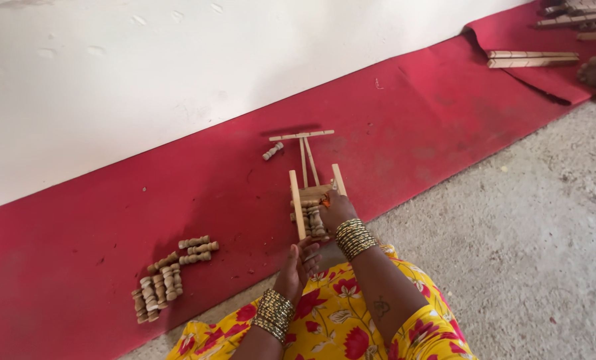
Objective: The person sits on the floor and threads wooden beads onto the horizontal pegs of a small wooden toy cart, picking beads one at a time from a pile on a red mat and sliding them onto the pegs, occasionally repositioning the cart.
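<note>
- Fingers of the left hand (300, 263) are curled around the near end of a small wooden frame (309, 200), which is grasped low, just above a lap in yellow flowered cloth (338, 320).
- At far left, turned wooden spindles (168, 277) are heaped on the red mat (78, 260).
- Right of centre, the right hand (336, 208) is pressed on the frame's rungs; its fingers are bent, though what they pinch cannot be told.
- Beyond, a T-shaped wooden piece (302, 135) is laid flat on the mat.
</note>
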